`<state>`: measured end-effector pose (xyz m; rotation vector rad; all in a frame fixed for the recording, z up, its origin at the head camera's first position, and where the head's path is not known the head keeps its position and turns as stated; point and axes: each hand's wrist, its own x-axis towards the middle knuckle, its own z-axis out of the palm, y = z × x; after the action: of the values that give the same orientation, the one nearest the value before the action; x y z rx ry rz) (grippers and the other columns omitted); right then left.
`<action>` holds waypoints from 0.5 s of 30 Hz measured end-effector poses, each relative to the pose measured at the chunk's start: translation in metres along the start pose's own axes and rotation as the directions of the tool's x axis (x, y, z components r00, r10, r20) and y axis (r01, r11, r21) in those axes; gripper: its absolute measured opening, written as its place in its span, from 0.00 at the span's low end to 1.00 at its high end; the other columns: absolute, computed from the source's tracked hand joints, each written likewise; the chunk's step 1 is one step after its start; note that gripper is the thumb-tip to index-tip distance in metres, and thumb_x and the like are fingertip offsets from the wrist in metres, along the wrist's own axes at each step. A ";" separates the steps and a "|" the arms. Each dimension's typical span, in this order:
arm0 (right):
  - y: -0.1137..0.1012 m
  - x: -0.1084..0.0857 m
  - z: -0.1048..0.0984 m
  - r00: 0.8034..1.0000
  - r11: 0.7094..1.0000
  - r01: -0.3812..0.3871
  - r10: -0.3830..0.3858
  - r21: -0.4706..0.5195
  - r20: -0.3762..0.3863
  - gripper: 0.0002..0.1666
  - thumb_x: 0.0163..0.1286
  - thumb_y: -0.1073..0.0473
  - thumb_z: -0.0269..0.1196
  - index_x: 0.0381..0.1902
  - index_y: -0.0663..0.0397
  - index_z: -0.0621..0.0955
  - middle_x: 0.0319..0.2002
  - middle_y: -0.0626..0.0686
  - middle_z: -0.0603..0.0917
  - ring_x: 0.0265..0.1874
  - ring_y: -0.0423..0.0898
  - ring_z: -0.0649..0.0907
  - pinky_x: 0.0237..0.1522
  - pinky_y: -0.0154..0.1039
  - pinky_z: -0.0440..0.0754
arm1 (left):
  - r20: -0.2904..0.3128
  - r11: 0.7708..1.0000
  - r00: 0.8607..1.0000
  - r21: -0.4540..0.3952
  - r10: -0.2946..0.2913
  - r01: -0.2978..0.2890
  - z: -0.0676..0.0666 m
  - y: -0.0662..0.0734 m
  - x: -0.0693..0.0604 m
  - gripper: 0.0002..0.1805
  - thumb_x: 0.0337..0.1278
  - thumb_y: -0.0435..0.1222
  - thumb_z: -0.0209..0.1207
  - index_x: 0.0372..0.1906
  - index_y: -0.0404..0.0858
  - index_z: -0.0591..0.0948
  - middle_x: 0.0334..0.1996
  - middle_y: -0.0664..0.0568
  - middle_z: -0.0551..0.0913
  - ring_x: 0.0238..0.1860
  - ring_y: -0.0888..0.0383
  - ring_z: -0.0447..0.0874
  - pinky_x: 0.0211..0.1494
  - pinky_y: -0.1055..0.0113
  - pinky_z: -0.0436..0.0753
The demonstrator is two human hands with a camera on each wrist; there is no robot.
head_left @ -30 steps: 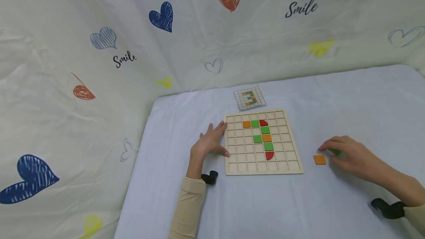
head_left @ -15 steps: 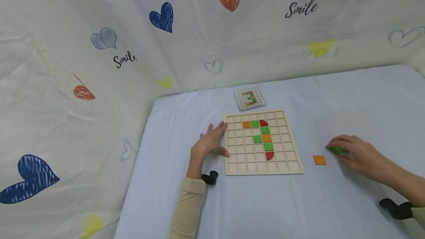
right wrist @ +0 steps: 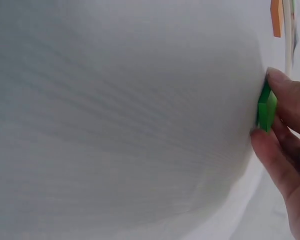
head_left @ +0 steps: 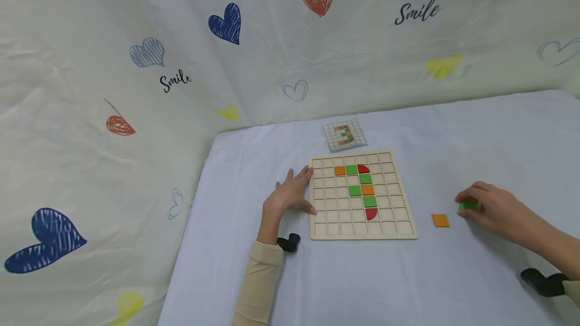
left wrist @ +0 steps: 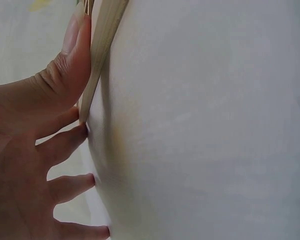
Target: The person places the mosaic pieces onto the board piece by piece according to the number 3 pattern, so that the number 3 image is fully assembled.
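Note:
A wooden grid board (head_left: 326, 218) lies flat on the table, with orange and green square tiles and two red rounded tiles set in its cells. My left hand (head_left: 287, 198) rests at the board's left edge with fingers spread; in the left wrist view the thumb (left wrist: 75, 55) lies against the wooden edge. Right of the board, my right hand (head_left: 500, 210) pinches a green tile (head_left: 468, 206) between thumb and fingers. The right wrist view shows this green tile (right wrist: 267, 107) close to the tablecloth. An orange square tile (head_left: 440, 221) lies between the board and my right hand.
Behind the board lies a small card (head_left: 345, 135) printed with a grid and coloured pattern. A white cloth (head_left: 362, 280) covers the table. A hanging cloth with hearts and "Smile" lettering (head_left: 417, 11) stands behind and to the left.
My right hand has drawn slightly away to the right from the orange tile, with the green tile in its fingers. My left hand stays at the board's edge. The head view has shifted a little.

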<state>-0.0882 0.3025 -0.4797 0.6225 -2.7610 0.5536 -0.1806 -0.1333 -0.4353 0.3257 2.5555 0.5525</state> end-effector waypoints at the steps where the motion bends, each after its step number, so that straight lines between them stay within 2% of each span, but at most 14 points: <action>1: 0.000 0.000 0.001 1.000 1.000 -0.002 0.002 0.009 -0.005 0.22 0.36 0.72 0.83 0.30 0.59 0.85 0.29 0.46 0.81 0.25 0.37 0.79 0.25 0.31 0.80 | 0.000 1.000 1.000 0.001 -0.002 0.002 0.000 0.000 0.000 0.64 0.44 0.42 0.80 0.84 0.51 0.52 0.84 0.60 0.45 0.84 0.43 0.31 0.80 0.30 0.42; 9: -0.001 0.003 0.002 0.999 0.998 -0.050 0.051 0.035 -0.019 0.22 0.37 0.72 0.82 0.32 0.61 0.86 0.30 0.47 0.81 0.26 0.32 0.76 0.25 0.28 0.80 | 0.005 1.000 1.000 -0.011 -0.010 0.010 0.000 0.001 0.000 0.65 0.44 0.42 0.80 0.84 0.51 0.51 0.85 0.60 0.45 0.85 0.44 0.31 0.80 0.31 0.41; 15: 0.001 0.006 0.002 0.998 0.997 -0.018 0.022 0.068 -0.058 0.22 0.38 0.75 0.81 0.33 0.56 0.87 0.30 0.46 0.83 0.28 0.28 0.78 0.26 0.24 0.79 | 0.002 1.000 1.000 -0.008 -0.012 0.012 0.001 0.000 0.001 0.65 0.44 0.42 0.80 0.84 0.52 0.50 0.84 0.60 0.45 0.85 0.45 0.31 0.81 0.32 0.41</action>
<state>-0.0940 0.3007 -0.4795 0.5849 -2.7058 0.6619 -0.1812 -0.1329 -0.4370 0.3080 2.5507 0.5577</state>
